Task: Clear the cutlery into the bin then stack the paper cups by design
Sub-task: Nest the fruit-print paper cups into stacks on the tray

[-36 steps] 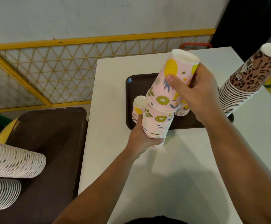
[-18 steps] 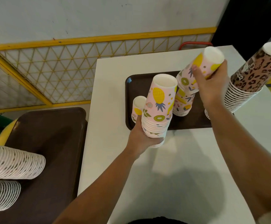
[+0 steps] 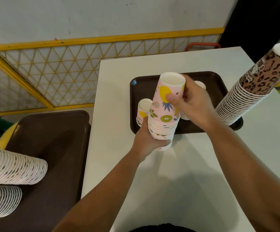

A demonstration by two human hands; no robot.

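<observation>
My left hand (image 3: 150, 141) grips the base of an upside-down stack of pink fruit-print paper cups (image 3: 165, 124), held just above the white table (image 3: 186, 173). My right hand (image 3: 192, 104) grips the top fruit-print cup (image 3: 168, 96) of that stack, thumb on its side. On the dark brown tray (image 3: 214, 77) behind stand a single fruit-print cup (image 3: 143, 111) at the left and another short fruit-print stack (image 3: 200, 84), mostly hidden by my right hand. A tall leopard-print cup stack (image 3: 246, 91) leans on the tray's right end.
A second brown tray (image 3: 52, 139) lies on a lower surface at the left, with two spotted white cup stacks (image 3: 15, 166) lying on their sides. A yellow mesh fence (image 3: 69, 69) runs along the wall behind the table.
My right hand carried a fruit-print cup from the short stack on the tray over to the stack in my left hand and set it on top. The left hand stayed put.
</observation>
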